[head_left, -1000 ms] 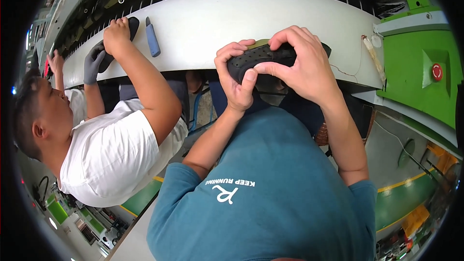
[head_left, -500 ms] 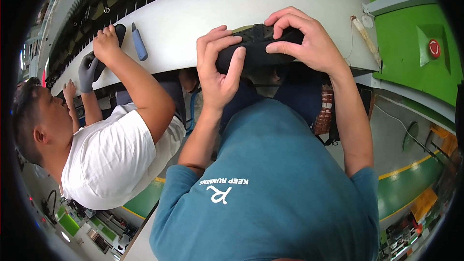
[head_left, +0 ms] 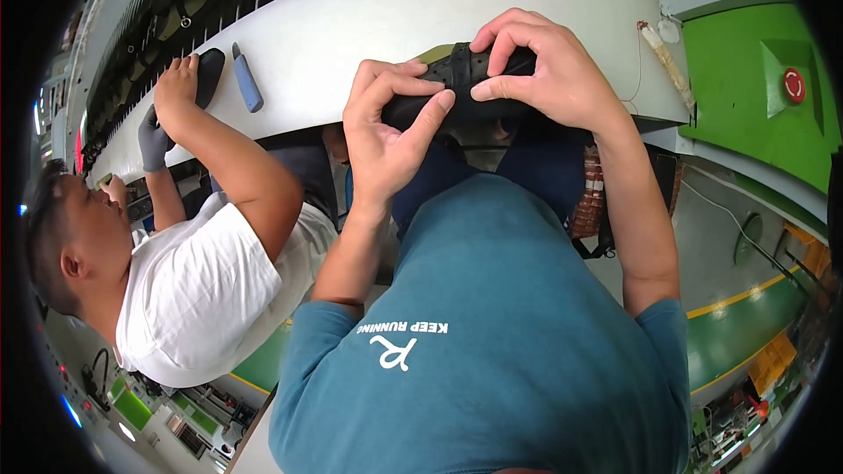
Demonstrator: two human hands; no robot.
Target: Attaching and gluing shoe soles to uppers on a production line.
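Note:
Between my hands is a black strapped shoe, held over the near edge of the white table. An olive-green part shows along its far side, and a dark strap crosses its middle. My left hand grips the left end, its thumb and fingers on either side of the strap's left. My right hand holds the right part, thumb and curled fingers pinching close to the strap. The palms and fingers hide both ends of the shoe.
A blue-handled knife lies to the left on the white table. At the left, a co-worker handles a dark sole-shaped piece. A green machine with a red button stands at right, beside a wrapped stick.
Both hands and the shoe have shifted slightly left, and the shoe has turned so its strap shows more. My right thumb and fingers have drawn closer to the strap.

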